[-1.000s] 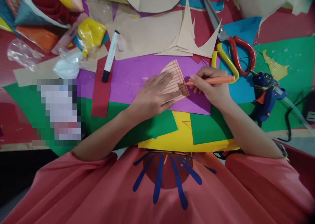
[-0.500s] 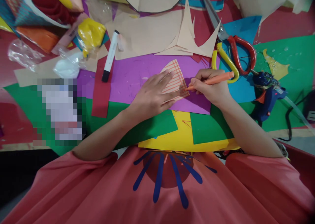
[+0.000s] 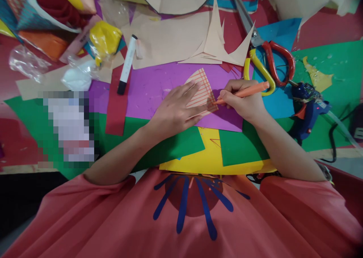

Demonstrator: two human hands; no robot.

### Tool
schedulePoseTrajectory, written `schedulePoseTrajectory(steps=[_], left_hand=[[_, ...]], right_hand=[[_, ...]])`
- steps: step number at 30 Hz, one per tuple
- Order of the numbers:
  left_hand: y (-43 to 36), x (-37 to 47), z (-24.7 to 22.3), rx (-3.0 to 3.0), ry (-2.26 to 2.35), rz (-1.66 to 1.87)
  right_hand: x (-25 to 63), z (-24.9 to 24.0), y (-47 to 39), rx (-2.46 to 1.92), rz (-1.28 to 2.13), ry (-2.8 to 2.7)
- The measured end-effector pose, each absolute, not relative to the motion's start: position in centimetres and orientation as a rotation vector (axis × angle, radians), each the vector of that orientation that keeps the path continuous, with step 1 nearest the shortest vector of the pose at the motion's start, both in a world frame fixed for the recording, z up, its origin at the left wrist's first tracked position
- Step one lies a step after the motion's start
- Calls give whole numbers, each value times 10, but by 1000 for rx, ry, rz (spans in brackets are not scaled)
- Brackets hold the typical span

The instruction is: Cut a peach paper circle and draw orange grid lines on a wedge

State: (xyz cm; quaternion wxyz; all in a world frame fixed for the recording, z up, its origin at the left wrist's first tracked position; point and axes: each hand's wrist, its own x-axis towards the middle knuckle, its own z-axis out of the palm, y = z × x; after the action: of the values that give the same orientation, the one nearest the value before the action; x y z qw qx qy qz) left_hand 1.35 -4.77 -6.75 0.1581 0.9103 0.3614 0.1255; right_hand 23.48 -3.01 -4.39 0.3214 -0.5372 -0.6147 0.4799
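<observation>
My left hand lies flat with its fingers spread over a cream paper piece, pressing it onto a purple sheet. Orange lines cross on that piece, which is partly hidden under the fingers. An orange marker is pinched in my right hand, its tip touching the paper's right edge close to my left fingertips. Just beyond my right hand, large scissors with one red and one yellow handle loop rest on a blue sheet.
A blue glue gun with a cord lies at the right. A white marker with black ends rests across a red strip at left. Cut cream paper and a yellow balloon-like item lie farther back. Green sheets overlap in front.
</observation>
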Motion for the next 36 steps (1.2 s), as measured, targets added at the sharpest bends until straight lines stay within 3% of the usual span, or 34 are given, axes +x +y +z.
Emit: schedulePoseTrajectory(steps=[26, 36], left_hand=[[-49, 15, -66, 2635, 1045, 352], [-46, 9, -68, 2686, 888, 349]], right_hand=[[238, -44, -30, -1363, 1259, -1759], [242, -45, -27, -1218, 1394, -1364]])
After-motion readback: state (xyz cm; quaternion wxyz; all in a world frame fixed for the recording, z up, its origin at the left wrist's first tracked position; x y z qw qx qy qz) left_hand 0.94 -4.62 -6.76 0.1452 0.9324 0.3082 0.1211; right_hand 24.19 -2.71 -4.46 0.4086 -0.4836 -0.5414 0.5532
